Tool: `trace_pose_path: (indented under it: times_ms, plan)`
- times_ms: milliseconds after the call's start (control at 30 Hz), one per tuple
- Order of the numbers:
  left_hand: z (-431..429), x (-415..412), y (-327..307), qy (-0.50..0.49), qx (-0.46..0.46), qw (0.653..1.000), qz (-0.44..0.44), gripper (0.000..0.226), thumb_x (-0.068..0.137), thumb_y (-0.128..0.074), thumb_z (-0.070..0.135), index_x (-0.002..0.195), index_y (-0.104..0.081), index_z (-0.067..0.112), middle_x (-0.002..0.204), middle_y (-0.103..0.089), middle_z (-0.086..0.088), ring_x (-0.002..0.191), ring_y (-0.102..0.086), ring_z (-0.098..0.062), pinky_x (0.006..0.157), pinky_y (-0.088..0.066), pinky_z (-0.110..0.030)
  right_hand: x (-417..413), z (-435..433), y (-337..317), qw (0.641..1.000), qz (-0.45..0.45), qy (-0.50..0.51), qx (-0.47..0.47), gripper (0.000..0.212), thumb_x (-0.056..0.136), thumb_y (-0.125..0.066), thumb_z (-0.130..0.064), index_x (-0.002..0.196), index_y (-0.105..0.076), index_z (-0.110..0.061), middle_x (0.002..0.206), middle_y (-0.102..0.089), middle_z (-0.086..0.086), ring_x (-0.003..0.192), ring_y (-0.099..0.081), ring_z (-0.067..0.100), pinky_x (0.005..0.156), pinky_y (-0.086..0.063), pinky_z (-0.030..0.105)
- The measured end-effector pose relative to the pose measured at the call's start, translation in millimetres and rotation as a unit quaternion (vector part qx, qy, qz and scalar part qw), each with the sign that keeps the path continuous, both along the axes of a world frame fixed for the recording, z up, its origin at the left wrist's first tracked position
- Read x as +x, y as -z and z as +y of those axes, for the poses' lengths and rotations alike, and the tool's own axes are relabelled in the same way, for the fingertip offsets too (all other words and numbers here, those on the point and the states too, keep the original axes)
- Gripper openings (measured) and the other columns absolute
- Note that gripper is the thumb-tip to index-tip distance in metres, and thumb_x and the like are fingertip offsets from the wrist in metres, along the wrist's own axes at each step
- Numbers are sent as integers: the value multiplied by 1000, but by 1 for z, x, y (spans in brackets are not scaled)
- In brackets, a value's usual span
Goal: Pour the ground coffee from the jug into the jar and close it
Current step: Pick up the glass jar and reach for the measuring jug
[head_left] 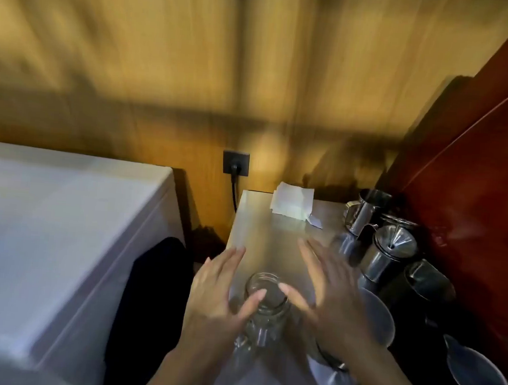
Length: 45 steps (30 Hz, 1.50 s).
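**Open glass jar between two spread hands on a steel counter**

A wood-panelled wall (pixel 165 64) fills the upper half of the view, blurred by camera motion, with a dark socket (pixel 236 162) and plugged cable low at its centre. At 9 o'clock sits a large white appliance (pixel 62 222) with a flat top; a dark cloth (pixel 153 300) hangs in the gap beside it. At 3 o'clock a big red-brown panel (pixel 474 194) leans along the right edge. Between them runs a narrow brushed-steel counter (pixel 261 232).

The jar (pixel 265 305) stands upright on the counter at about 6 o'clock. It is clear glass, lidless, with a threaded round mouth; it looks empty, though blur keeps me from being sure.

The left hand (pixel 217 292) is at the jar's 9 o'clock, fingers spread and extended, thumb tip against the rim. The right hand (pixel 332 298) is at the jar's 3 o'clock, equally flat and spread, thumb reaching to the rim. Neither hand grips anything.

Along the counter's right side, from 5 to 2 o'clock: a grey plastic jug (pixel 475 377), a black jug (pixel 421 290), a pale bowl (pixel 379 317) partly behind the right hand, a steel pitcher (pixel 384 257) with a metal funnel (pixel 399 238) resting in its mouth, and a steel mug (pixel 367 207) farthest back. Their contents cannot be made out.

At 12 o'clock from the jar, folded white paper (pixel 291 204) lies at the counter's far end.
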<state>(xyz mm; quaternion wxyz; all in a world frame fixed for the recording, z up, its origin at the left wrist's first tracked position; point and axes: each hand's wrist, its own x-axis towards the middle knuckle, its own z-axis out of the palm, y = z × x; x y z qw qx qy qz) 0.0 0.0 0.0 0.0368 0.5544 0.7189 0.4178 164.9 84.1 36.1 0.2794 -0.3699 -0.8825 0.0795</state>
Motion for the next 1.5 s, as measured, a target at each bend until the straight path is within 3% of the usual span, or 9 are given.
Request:
trace_pose_path:
  times_ms: [267, 433, 567, 700, 800, 1100, 1300, 1400, 1500]
  plan:
    - [-7, 7, 37, 37, -116, 993, -10, 95, 64, -36, 77, 139, -32, 19, 138, -42, 7, 129, -37, -14, 104, -18, -23, -7, -10, 28, 994, -102, -11, -26, 62, 84, -39, -54, 119, -56, -5, 102, -69, 7, 92, -63, 26, 79, -51, 37]
    - [-6, 5, 44, 48, -100, 992, -65, 60, 74, -70, 29, 129, -46, 29, 120, -54, 11, 114, -50, -13, 98, -31, -24, -6, -10, 35, 994, -99, -14, -51, 60, 87, -42, -54, 125, -51, -8, 112, -64, 7, 102, -58, 26, 88, -45, 38]
    - [-4, 1, 42, 84, -78, 983, -142, 60, 74, -60, -2, 126, -52, 28, 121, -56, 15, 116, -52, -5, 96, -35, -9, -4, -14, 36, 991, -106, -14, -83, 68, 85, -29, -60, 133, -42, -14, 125, -58, 3, 113, -52, 22, 95, -39, 34]
    - [3, 2, 33, 130, -57, 960, -242, 52, 72, -49, -8, 110, -58, 25, 112, -66, 2, 108, -59, -3, 90, -47, -20, -1, -18, 38, 988, -98, -23, -116, 80, 78, -17, -68, 137, -34, -17, 131, -53, 1, 116, -48, 21, 96, -38, 32]
    - [8, 7, 31, 122, -51, 949, -287, 46, 71, -55, -17, 100, -59, 19, 102, -67, -5, 98, -63, -11, 79, -49, -18, 2, -19, 42, 990, -88, -25, -110, 69, 85, -30, -61, 136, -34, -15, 129, -54, 2, 116, -49, 22, 96, -38, 33]
    - [10, 5, 29, 128, -63, 945, -293, 45, 70, -64, -15, 95, -59, 21, 95, -68, 2, 85, -62, 3, 73, -46, -12, 4, -19, 39, 990, -101, -11, -98, 67, 86, -25, -61, 135, -35, -17, 128, -55, 3, 115, -48, 21, 94, -35, 32]
    - [12, 4, 34, 138, -55, 938, -313, 47, 63, -73, -8, 104, -60, 9, 99, -69, -2, 88, -64, 2, 74, -46, -9, 28, -19, 24, 996, 2, 88, 2, 53, 85, -38, -51, 106, -60, -7, 98, -69, 11, 89, -64, 31, 78, -50, 41]
    - [12, 4, 36, 140, -52, 933, -327, 48, 62, -69, -12, 104, -61, 10, 99, -69, -5, 88, -65, 0, 73, -47, -10, 49, -18, 32, 982, 22, 187, 4, 56, 80, -59, -48, 116, -54, -5, 119, -60, 17, 111, -55, 34, 88, -44, 47]
    - [13, 5, 37, 134, -47, 938, -317, 54, 65, -59, -23, 99, -59, 19, 95, -68, 1, 84, -63, 8, 70, -44, -5, 67, -17, 45, 961, -18, 255, -108, 93, 76, -58, -59, 142, -19, -8, 150, -24, 19, 137, -21, 29, 108, -22, 45]
